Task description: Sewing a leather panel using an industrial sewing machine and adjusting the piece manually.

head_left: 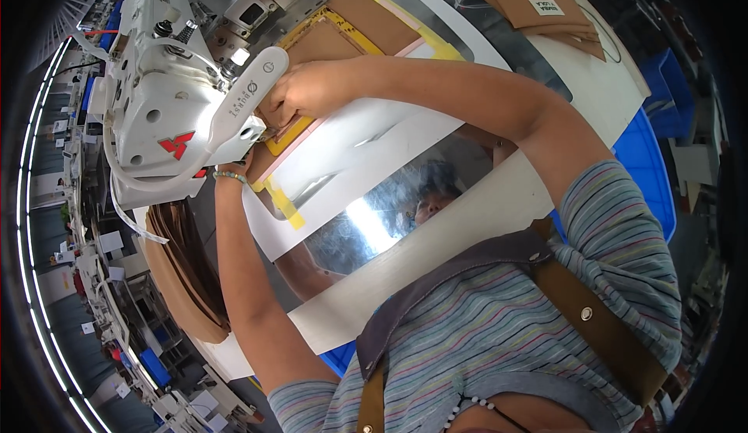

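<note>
My right hand [308, 90] rests at a brown panel [319, 47] framed in yellow, beside the head of a white sewing machine [167, 114]. Its fingers are curled and pressed together against the work close to the needle area; what they pinch, if anything, is hidden. Most of my left hand [245, 165] lies behind the machine head, with only its edge and a beaded bracelet [231, 174] at the wrist showing. It is at the near left end of the brown strip, its fingers out of sight. Yellow tape [287, 205] marks the white sheet [343, 160] below.
A shiny metal plate [374, 215] lies nearer to me on the pale table [499, 207]. Brown pieces [538, 8] are stacked at the far right; more brown panels [187, 277] hang at the left. Blue bins [647, 172] stand beyond the table's right edge.
</note>
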`<action>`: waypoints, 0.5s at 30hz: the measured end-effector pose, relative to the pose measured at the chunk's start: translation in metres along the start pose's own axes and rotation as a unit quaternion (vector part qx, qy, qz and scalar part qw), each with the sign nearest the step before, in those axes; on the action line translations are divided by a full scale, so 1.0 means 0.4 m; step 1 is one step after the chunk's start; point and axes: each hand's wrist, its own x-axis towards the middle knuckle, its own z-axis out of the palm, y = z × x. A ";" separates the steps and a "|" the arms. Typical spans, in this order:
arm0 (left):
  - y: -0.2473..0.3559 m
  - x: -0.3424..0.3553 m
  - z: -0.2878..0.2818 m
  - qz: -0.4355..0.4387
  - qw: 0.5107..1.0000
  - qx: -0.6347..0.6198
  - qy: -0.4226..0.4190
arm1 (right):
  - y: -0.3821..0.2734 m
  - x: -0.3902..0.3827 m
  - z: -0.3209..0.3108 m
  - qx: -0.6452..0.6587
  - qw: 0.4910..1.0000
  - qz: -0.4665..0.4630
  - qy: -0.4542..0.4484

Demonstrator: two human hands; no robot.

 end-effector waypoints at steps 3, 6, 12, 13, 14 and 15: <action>0.004 0.002 -0.008 -0.011 1.000 0.001 -0.027 | -0.004 0.002 0.006 -0.007 1.000 -0.006 0.004; 0.005 0.004 -0.015 -0.018 0.999 0.006 -0.043 | -0.005 0.014 0.004 0.013 1.000 -0.016 0.019; 0.015 -0.009 0.004 -0.024 0.997 -0.074 0.022 | -0.033 0.029 -0.031 -0.013 1.000 0.019 -0.008; 0.011 -0.009 0.008 -0.020 0.997 -0.074 0.022 | -0.035 0.028 -0.038 -0.048 0.997 0.060 -0.020; 0.006 -0.015 0.010 -0.008 0.997 -0.063 0.042 | -0.023 0.030 -0.027 -0.049 0.997 0.061 -0.019; 0.000 -0.024 0.009 0.003 0.997 -0.051 0.061 | -0.009 0.037 -0.013 -0.053 0.997 0.059 0.005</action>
